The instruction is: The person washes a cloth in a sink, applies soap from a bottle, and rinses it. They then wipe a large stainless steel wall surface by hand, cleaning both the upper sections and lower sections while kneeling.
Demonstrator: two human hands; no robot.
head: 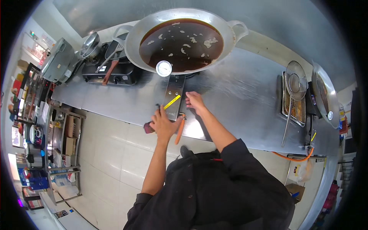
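My left hand (164, 124) lies over the front end of a metal gas burner (174, 86), its fingers and thumb spread. The palm hides what is beneath it, perhaps a control. To the right of the burner, my right hand (196, 103) is raised with curled fingers; whether they hold anything small is unclear. A yellow strip (172, 101) with writing crosses the burner's front plate. An orange gas hose (179, 132) hangs off the counter edge beside my left thumb. Below that hand a dark red object (148, 128) shows partly. Behind stands a large metal wok (227, 54) of dark brown liquid (181, 43), a dial thermometer (164, 68) at its rim.
On the left of the steel counter (235, 95) stand a black portable stove (110, 77) with a slotted turner (109, 57) and a large grey lidded box (57, 61). At right are a wire strainer (296, 80) over a tray (300, 115) and another wok (330, 92).
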